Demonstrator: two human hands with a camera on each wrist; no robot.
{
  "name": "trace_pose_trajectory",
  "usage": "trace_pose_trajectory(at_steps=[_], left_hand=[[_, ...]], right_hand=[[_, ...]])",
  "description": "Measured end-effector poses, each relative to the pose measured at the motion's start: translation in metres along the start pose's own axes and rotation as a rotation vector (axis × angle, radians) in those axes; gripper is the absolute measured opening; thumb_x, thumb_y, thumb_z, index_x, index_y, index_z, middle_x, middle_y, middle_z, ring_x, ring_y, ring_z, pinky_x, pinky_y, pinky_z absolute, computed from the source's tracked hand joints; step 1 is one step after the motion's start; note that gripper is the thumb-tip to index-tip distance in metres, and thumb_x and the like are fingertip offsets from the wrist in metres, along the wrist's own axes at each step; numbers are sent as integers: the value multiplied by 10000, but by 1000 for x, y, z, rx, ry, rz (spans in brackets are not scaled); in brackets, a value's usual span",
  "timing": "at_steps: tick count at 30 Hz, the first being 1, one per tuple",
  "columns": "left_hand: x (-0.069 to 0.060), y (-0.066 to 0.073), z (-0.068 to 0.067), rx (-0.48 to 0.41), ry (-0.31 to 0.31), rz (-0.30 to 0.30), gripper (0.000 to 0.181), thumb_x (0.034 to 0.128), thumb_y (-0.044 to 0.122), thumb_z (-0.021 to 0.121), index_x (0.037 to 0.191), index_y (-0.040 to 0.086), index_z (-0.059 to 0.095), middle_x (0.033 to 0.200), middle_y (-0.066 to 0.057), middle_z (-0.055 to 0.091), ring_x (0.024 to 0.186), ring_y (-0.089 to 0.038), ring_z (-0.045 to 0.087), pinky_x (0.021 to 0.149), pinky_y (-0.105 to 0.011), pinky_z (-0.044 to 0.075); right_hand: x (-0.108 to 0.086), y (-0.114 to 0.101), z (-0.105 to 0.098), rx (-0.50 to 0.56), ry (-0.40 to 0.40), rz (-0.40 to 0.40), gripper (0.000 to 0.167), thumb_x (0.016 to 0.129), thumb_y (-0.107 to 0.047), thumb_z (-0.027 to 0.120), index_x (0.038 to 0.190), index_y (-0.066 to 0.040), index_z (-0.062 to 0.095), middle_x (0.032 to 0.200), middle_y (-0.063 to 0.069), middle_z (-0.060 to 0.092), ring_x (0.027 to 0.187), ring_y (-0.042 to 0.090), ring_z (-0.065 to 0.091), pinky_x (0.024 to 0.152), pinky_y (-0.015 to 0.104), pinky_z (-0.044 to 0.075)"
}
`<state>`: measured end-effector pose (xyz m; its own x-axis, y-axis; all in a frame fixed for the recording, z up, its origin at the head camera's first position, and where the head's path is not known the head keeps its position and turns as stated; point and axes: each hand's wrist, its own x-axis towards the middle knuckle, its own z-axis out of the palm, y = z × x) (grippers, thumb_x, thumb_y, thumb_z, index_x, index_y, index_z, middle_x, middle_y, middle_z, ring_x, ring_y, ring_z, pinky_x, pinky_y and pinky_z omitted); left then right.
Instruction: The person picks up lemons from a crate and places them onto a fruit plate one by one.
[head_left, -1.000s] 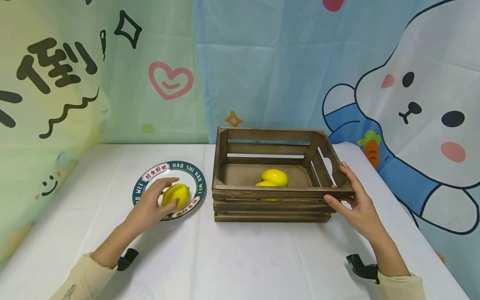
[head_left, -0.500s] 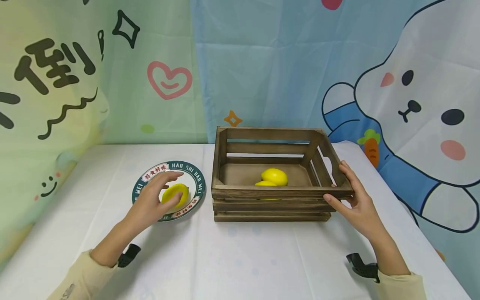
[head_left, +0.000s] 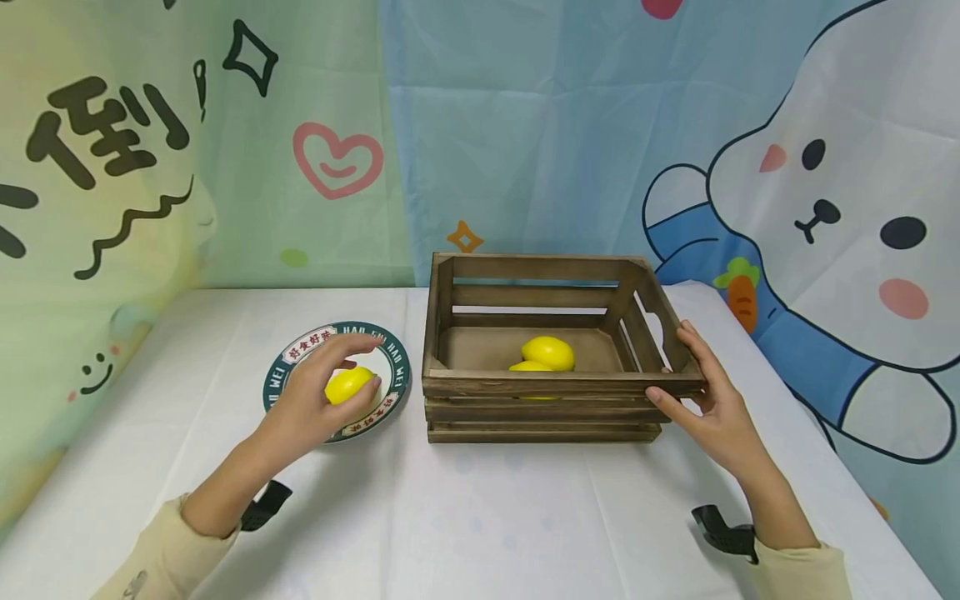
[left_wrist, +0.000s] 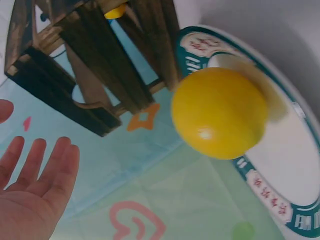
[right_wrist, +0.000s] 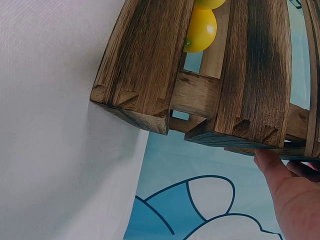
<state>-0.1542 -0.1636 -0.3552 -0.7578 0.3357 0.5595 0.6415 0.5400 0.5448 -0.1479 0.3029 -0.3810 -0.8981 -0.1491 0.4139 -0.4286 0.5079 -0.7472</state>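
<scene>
A yellow lemon (head_left: 345,385) lies on a white plate (head_left: 402,375) with a green lettered rim. My left hand (head_left: 315,392) hovers over it in the head view, partly hiding it. In the left wrist view, that hand's fingers (left_wrist: 60,165) are extended and apart from the lemon (left_wrist: 220,113). My right hand (head_left: 712,412) grips the right end of a brown wooden slatted crate (head_left: 540,387), thumb at the front corner and fingers at the end's top edge. Two lemons (head_left: 551,354) sit inside the crate, one partly hidden by the front slat.
Both the plate and the crate stand on a white-covered table (head_left: 480,517), the plate just left of the crate. Behind hangs a printed cloth backdrop (head_left: 525,150). Each wrist carries a black mount, such as the left wrist's black mount (head_left: 266,506).
My left hand has risen and shifted slightly right, and its fingers no longer lie around the lemon, which stays on the plate. The right hand and crate keep their places.
</scene>
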Motion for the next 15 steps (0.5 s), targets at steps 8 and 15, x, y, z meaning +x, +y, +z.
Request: trace_pose_trajectory(at_steps=[8,15], left_hand=[[14,17,-3,-41,-3,60,472,829,17,713,1280,80,590,1248,-52,607,1124,-184,562,921,-200,476],[34,32,0,-63,-2,154,452,838,30,715,1272,49,588,1252,-63,609,1102,-187,573,936,-226,468]], right_hand=[[0,-1,0,-7,1,15,900,833,71,703,1562,-127,214,1636,24,127,1428,68,261,911,21,363],[0,-2,0,-4,-1,14,891,837,72,697,1562,-128,219,1636,38,128,1432,65,249,906,20,363]])
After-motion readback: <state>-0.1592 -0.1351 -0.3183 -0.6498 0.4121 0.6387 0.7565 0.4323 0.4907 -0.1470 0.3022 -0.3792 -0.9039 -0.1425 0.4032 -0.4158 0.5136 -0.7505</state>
